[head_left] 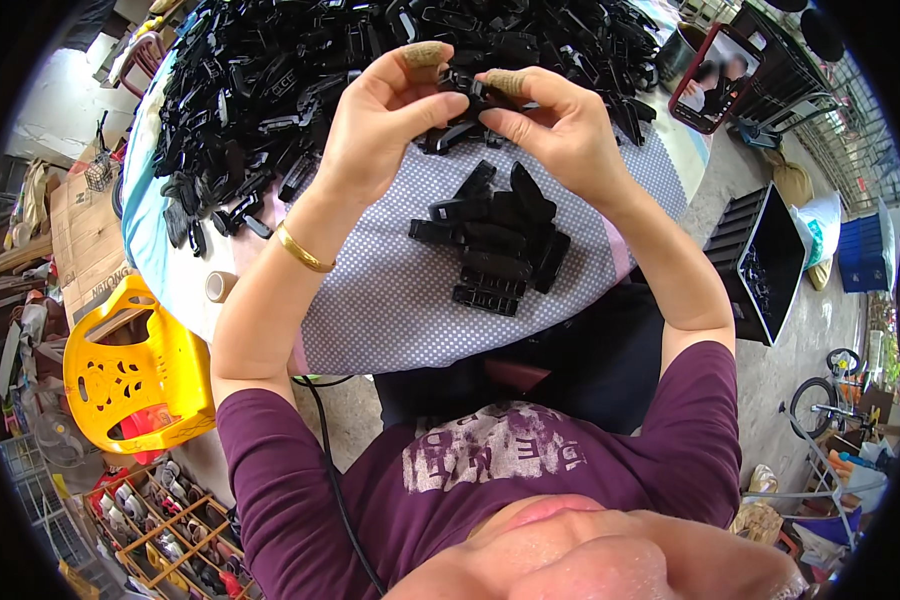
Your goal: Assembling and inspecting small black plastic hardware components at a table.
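Note:
My left hand (pixel 385 120) and my right hand (pixel 555 125) meet over the table, both pinching one small black plastic part (pixel 467 92) between thumbs and fingers. Tape wraps my left thumb tip and my right fingertip. A gold bangle sits on my left wrist. Just below the hands lies a small heap of black plastic clips (pixel 495 240) on the dotted grey cloth (pixel 390 300). A large pile of loose black plastic parts (pixel 300 70) fills the far side of the table.
A phone in a red case (pixel 715 75) stands at the table's far right. A black crate (pixel 765 260) sits on the floor to the right. A yellow plastic stool (pixel 135 370) and a roll of tape (pixel 220 287) are at the left. Clutter lines both sides.

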Action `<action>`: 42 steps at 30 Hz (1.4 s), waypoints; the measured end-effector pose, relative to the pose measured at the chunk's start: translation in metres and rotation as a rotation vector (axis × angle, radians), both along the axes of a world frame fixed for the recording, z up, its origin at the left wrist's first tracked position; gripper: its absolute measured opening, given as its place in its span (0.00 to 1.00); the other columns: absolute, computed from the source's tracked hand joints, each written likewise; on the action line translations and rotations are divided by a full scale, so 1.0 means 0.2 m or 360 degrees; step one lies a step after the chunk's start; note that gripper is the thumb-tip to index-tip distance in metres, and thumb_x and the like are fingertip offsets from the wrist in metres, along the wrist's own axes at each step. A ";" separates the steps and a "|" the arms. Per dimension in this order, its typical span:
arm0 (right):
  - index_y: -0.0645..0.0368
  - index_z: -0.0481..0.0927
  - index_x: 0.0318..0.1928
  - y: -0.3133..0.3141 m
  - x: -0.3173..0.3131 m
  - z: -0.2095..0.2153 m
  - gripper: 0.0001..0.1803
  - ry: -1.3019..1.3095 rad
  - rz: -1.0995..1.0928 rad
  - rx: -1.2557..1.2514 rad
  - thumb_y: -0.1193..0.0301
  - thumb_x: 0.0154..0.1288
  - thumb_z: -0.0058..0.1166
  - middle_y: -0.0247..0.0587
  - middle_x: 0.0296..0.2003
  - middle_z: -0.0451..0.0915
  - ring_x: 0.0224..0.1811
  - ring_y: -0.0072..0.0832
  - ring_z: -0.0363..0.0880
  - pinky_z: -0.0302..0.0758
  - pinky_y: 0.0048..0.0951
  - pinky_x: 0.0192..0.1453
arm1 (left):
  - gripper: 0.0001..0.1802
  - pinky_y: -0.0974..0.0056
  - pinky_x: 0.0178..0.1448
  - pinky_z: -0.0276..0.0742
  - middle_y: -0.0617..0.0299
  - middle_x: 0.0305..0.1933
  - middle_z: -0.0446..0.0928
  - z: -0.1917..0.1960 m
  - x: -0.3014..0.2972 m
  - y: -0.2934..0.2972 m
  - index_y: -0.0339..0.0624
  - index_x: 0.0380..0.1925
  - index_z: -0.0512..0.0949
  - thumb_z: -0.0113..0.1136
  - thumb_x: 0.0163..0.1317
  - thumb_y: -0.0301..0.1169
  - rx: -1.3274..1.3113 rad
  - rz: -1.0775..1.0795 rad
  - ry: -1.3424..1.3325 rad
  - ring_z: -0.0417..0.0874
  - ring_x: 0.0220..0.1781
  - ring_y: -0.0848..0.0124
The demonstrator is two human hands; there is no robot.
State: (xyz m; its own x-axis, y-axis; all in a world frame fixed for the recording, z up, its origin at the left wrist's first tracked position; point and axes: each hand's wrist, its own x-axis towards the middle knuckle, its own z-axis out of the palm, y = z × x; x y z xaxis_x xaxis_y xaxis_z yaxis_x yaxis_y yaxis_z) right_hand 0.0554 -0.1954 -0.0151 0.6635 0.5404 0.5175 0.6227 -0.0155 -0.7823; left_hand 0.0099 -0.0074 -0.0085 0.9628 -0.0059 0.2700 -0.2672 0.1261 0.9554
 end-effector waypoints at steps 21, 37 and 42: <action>0.66 0.78 0.40 0.01 -0.04 0.08 0.14 -0.0043 -0.0159 -0.0338 0.71 0.55 0.62 0.33 0.28 0.76 0.26 0.15 0.72 0.70 0.17 0.30 | 0.15 0.68 0.57 0.72 0.54 0.46 0.78 0.03 -0.05 -0.05 0.35 0.47 0.76 0.56 0.58 0.21 -0.0180 -0.0007 -0.0159 0.78 0.48 0.70; 0.64 0.78 0.42 0.00 0.00 0.07 0.18 -0.0676 -0.0078 -0.0407 0.72 0.50 0.64 0.43 0.30 0.79 0.25 0.30 0.78 0.74 0.25 0.31 | 0.13 0.70 0.55 0.73 0.56 0.44 0.79 0.05 -0.02 0.02 0.34 0.45 0.77 0.56 0.60 0.24 0.0035 -0.0252 -0.0055 0.78 0.46 0.73; 0.58 0.77 0.44 -0.07 0.16 0.01 0.19 -0.0885 -0.0024 -0.0717 0.75 0.48 0.60 0.39 0.42 0.77 0.37 0.33 0.78 0.76 0.29 0.42 | 0.24 0.73 0.42 0.75 0.58 0.35 0.81 0.16 -0.10 -0.02 0.34 0.52 0.71 0.62 0.54 0.28 0.0696 -0.0396 0.0087 0.79 0.34 0.78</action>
State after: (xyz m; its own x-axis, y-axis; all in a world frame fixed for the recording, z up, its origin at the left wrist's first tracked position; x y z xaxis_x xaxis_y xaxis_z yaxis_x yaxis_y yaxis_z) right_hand 0.0871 -0.2089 -0.0125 0.3751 0.7742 0.5099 0.9247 -0.2739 -0.2644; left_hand -0.0096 -0.0115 0.0230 0.9306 -0.3382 0.1401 -0.2279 -0.2359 0.9447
